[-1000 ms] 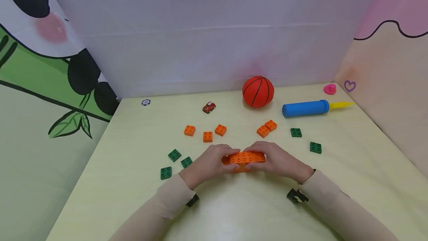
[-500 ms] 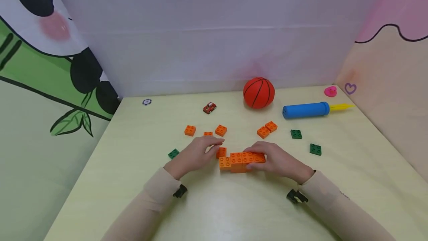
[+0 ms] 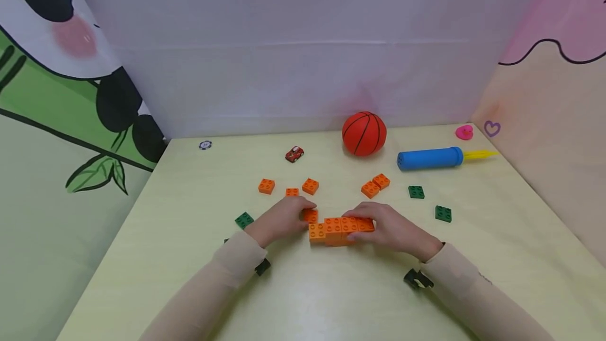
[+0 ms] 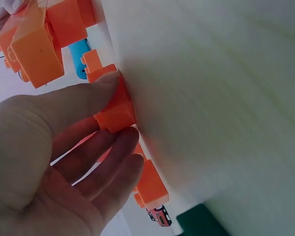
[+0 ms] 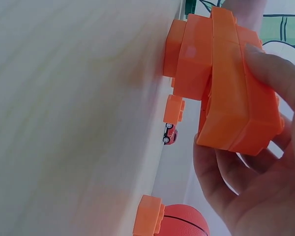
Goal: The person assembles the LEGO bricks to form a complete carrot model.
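Observation:
A block of joined orange bricks (image 3: 338, 229) stands on the pale yellow table (image 3: 331, 299) near its middle. My right hand (image 3: 383, 228) grips its right end, thumb and fingers curled round it (image 5: 236, 98). My left hand (image 3: 279, 217) pinches a single orange brick (image 3: 311, 216) between thumb and fingers just behind the block's left end; the left wrist view shows this brick (image 4: 115, 110) resting on the table. Loose orange bricks (image 3: 266, 186) (image 3: 310, 186) (image 3: 375, 185) lie farther back.
Green bricks (image 3: 244, 220) (image 3: 416, 192) (image 3: 443, 213) lie at both sides. At the back are a small red car (image 3: 294, 154), an orange ball (image 3: 364, 133), a blue pump (image 3: 431, 158), a pink toy (image 3: 464, 132) and a small round chip (image 3: 205, 145). Walls enclose the table.
My left hand let go of the block's left end, reached back and took hold of a single orange brick behind it. The right hand stayed on the block.

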Action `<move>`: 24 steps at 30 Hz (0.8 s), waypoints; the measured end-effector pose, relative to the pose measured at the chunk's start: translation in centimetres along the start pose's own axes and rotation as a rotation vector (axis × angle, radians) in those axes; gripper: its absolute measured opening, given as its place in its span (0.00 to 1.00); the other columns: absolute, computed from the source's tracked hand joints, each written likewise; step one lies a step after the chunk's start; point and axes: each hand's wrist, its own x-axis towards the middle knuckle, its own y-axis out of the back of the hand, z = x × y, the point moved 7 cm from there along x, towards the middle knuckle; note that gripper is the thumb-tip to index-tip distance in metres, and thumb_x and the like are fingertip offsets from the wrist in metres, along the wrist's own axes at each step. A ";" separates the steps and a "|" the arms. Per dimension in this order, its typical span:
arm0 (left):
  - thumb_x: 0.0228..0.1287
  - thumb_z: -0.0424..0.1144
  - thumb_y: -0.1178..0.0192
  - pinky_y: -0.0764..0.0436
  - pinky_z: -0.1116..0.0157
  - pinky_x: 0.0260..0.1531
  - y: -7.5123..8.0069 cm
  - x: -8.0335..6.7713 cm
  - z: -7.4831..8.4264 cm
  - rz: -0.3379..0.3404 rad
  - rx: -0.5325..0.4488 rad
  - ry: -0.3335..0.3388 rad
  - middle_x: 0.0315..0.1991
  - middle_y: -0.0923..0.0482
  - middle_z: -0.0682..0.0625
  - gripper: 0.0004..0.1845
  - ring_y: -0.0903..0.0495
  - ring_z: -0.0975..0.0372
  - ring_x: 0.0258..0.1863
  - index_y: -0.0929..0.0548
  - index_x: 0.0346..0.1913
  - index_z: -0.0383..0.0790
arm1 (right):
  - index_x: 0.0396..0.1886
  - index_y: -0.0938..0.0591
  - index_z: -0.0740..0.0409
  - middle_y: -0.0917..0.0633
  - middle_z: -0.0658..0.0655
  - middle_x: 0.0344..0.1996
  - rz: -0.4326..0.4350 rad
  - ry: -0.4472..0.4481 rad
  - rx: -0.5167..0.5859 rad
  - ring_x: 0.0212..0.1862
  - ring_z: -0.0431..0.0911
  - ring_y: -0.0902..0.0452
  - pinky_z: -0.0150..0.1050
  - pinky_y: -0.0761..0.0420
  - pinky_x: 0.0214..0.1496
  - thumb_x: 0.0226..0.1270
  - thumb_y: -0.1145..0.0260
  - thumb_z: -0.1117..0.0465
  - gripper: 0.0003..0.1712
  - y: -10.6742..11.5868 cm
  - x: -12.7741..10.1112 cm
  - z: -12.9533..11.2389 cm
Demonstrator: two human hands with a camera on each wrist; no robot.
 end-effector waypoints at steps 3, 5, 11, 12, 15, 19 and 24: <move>0.64 0.33 0.33 0.24 0.57 0.60 0.1 -0.2 -0.1 0.008 0.017 -0.003 0.55 0.18 0.47 0.22 0.22 0.56 0.54 0.19 0.61 0.36 | 0.61 0.18 0.41 0.19 0.42 0.50 0.001 0.003 -0.002 0.52 0.40 0.25 0.42 0.21 0.56 0.62 0.29 0.41 0.28 -0.1 0.0 -0.1; 0.64 0.34 0.33 0.24 0.56 0.60 0.2 -0.6 -0.2 0.015 0.018 -0.007 0.55 0.17 0.47 0.21 0.22 0.55 0.54 0.18 0.60 0.37 | 0.61 0.18 0.41 0.19 0.41 0.50 0.004 0.008 -0.005 0.51 0.39 0.25 0.42 0.21 0.56 0.62 0.29 0.41 0.28 -0.1 0.1 -0.1; 0.63 0.40 0.33 0.24 0.56 0.59 1.1 -2.4 -0.5 0.072 -0.078 0.006 0.56 0.20 0.49 0.22 0.24 0.56 0.55 0.18 0.60 0.40 | 0.61 0.18 0.40 0.19 0.40 0.49 0.004 0.011 -0.001 0.50 0.38 0.25 0.41 0.20 0.55 0.62 0.29 0.40 0.28 0.0 0.1 -0.1; 0.63 0.41 0.32 0.23 0.57 0.58 1.3 -2.7 -0.5 0.092 -0.102 -0.003 0.56 0.20 0.49 0.23 0.23 0.57 0.54 0.18 0.60 0.41 | 0.61 0.18 0.40 0.18 0.40 0.49 0.003 0.010 0.000 0.50 0.38 0.24 0.41 0.21 0.55 0.62 0.29 0.40 0.28 0.0 0.1 -0.1; 0.64 0.42 0.32 0.20 0.60 0.55 1.8 -3.5 -0.2 0.148 -0.173 -0.053 0.54 0.21 0.51 0.23 0.22 0.60 0.49 0.19 0.61 0.41 | 0.61 0.18 0.40 0.18 0.40 0.49 0.001 0.007 0.003 0.50 0.38 0.24 0.42 0.21 0.55 0.62 0.29 0.39 0.28 0.0 0.1 -0.1; 0.64 0.42 0.31 0.19 0.60 0.54 2.0 -4.3 0.8 0.176 -0.268 -0.120 0.52 0.21 0.54 0.23 0.20 0.62 0.48 0.19 0.61 0.41 | 0.61 0.18 0.40 0.18 0.41 0.50 0.006 0.010 0.006 0.51 0.39 0.24 0.43 0.21 0.56 0.62 0.29 0.39 0.28 0.0 0.1 -0.1; 0.64 0.42 0.32 0.19 0.60 0.54 1.3 -4.7 2.1 0.144 -0.303 -0.187 0.51 0.20 0.56 0.22 0.21 0.63 0.49 0.18 0.60 0.42 | 0.60 0.18 0.40 0.18 0.40 0.49 0.005 0.018 0.015 0.51 0.40 0.24 0.45 0.22 0.57 0.62 0.29 0.40 0.28 -0.1 0.1 -0.2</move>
